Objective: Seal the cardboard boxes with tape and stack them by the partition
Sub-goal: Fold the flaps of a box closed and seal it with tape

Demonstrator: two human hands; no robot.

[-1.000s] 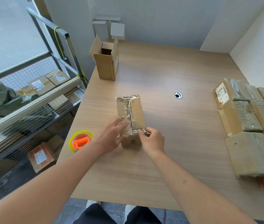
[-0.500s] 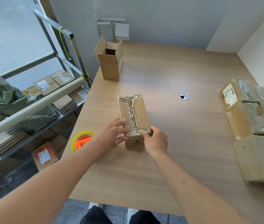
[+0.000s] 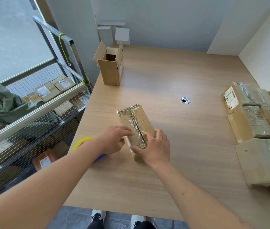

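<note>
A taped box [image 3: 135, 125] is steadied near the table [image 3: 172, 162] edge, left hand [image 3: 114, 141] laid flat with straight fingers, right hand [image 3: 154, 150] curled round its near end, apparently to smooth the tape before stacking beside sealed boxes [image 3: 253, 128].

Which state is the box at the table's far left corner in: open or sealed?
Open. The box stands upright with its top flaps raised, and the dark inside shows. No tape closes it.
</note>
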